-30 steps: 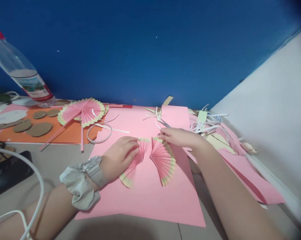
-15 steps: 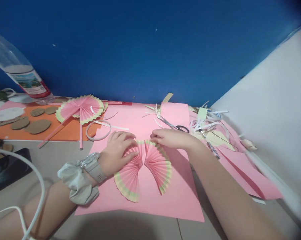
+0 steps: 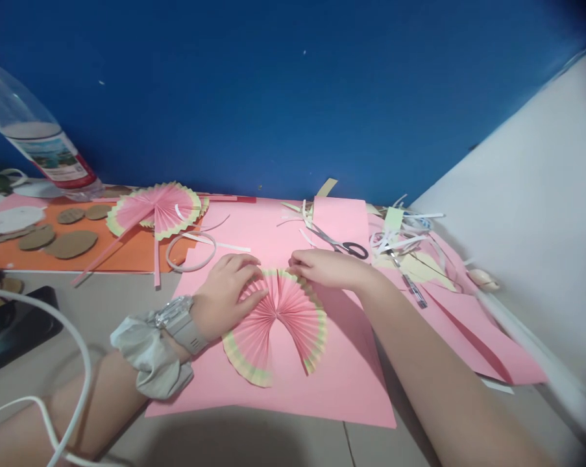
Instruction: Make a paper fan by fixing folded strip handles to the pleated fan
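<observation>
A pleated paper fan [image 3: 300, 324], pink with a yellow-green rim, lies in two spread halves on a large pink sheet [image 3: 322, 402]. Its halves meet at the centre and top, leaving a gap at the bottom. My left hand [image 3: 229, 292] rests over the left half with thumb and fingers apart, pressing on the pleats. With fingers closed, my right hand [image 3: 317, 267] pinches the rim at the top of the right half; its fingertips are partly hidden. Black-handled scissors [image 3: 341, 246] lie just behind my right hand.
A finished-looking pleated fan [image 3: 161, 207] with paper strips sits back left on orange paper [image 3: 127, 259], near cardboard discs [image 3: 73, 244] and a plastic bottle [image 3: 49, 149]. Paper scraps [image 3: 404, 243] and a pen [image 3: 412, 288] lie at right. A white cable [image 3: 81, 363] crosses my left forearm.
The right half of the fan has shifted left with my right hand, so the gap between the halves at the top and centre has narrowed. My left hand has barely moved.
</observation>
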